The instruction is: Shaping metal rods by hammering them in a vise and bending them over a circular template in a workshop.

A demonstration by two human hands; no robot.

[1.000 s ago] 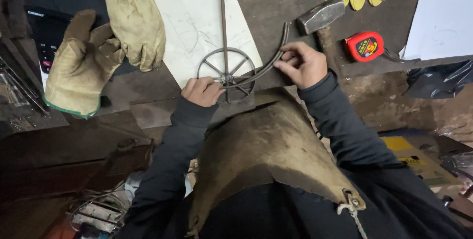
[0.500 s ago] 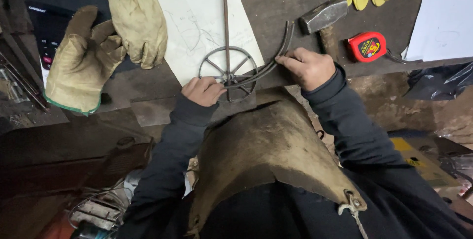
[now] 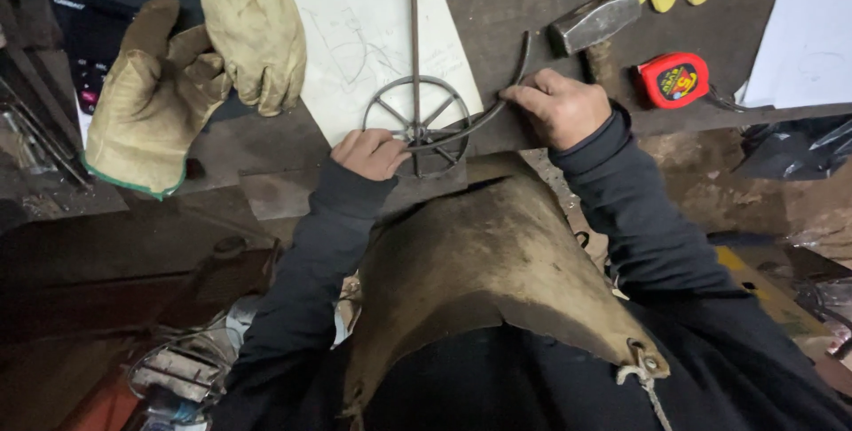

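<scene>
While both hands grip metal, red tape measure [image 3: 674,79] beside hammer [image 3: 593,21].

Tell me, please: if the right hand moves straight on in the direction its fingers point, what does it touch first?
The right hand points left along the curved rod it holds. Going on, it would probably first meet the spoked metal wheel, then the left hand; depth is hard to judge.

A spoked metal wheel [image 3: 417,118] lay flat on paper; a curved dark rod [image 3: 497,102] lay across its rim.
</scene>
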